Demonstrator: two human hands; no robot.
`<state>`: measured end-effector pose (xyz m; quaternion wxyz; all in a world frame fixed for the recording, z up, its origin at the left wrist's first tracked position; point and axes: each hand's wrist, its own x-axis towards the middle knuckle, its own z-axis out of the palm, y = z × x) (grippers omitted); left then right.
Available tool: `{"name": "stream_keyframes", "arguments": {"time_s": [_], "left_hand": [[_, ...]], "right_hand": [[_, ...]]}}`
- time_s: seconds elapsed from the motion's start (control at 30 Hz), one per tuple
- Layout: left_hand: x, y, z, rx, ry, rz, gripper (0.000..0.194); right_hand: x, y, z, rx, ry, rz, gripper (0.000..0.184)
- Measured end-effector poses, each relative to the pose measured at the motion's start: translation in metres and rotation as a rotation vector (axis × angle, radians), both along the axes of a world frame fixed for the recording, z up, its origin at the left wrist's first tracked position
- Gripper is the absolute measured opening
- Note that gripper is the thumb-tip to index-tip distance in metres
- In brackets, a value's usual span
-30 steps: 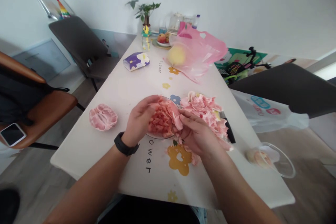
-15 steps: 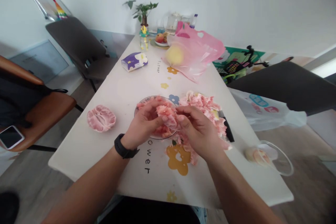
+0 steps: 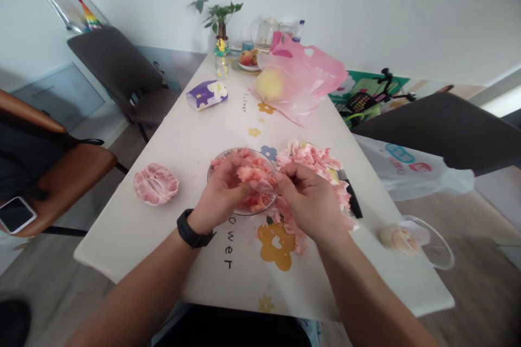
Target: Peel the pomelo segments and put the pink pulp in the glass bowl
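Over the plate [image 3: 211, 161] of peeled pomelo flesh, my left hand [image 3: 222, 190] is closed around a pomelo segment [image 3: 258, 178], its pink pulp exposed. My right hand [image 3: 309, 200] pinches at the segment's right end, thumb against forefinger; a thin bit of membrane seems to be between them, though the fingers mostly cover it. Close by on the right lies a heap of pale pink pomelo membranes [image 3: 307, 157], with a black-handled thing [image 3: 353, 200] partly under it. A peeled piece of pomelo [image 3: 156, 184] rests on the table to the left.
Farther back on the white table [image 3: 163, 146] are a purple tissue pack [image 3: 207, 95], a pink plastic bag [image 3: 305, 76] holding something round and yellow, and a plate of fruit [image 3: 249, 65]. An open-topped bin [image 3: 431, 246] stands past the right edge. Chairs flank both sides.
My left hand has come up from the plate's flesh to hold the segment between both hands. Membrane hung from my right fingers earlier; now more bare pulp shows, and both hands stay over the plate.
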<state>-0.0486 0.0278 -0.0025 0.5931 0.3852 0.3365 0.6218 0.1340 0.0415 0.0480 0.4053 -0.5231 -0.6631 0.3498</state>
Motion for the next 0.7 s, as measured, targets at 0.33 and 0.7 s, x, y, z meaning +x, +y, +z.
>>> {"name": "stream_keyframes", "arguments": {"time_s": [0.33,0.7], "left_hand": [[0.0,-0.003,0.01,-0.04,-0.165,-0.016,0.03],[0.005,-0.008,0.016,-0.092,-0.23,-0.058,0.046]], "right_hand": [[0.006,-0.001,-0.025,-0.031,0.309,0.084,0.033],[0.004,-0.007,-0.018,-0.164,0.628,0.114,0.034]]}}
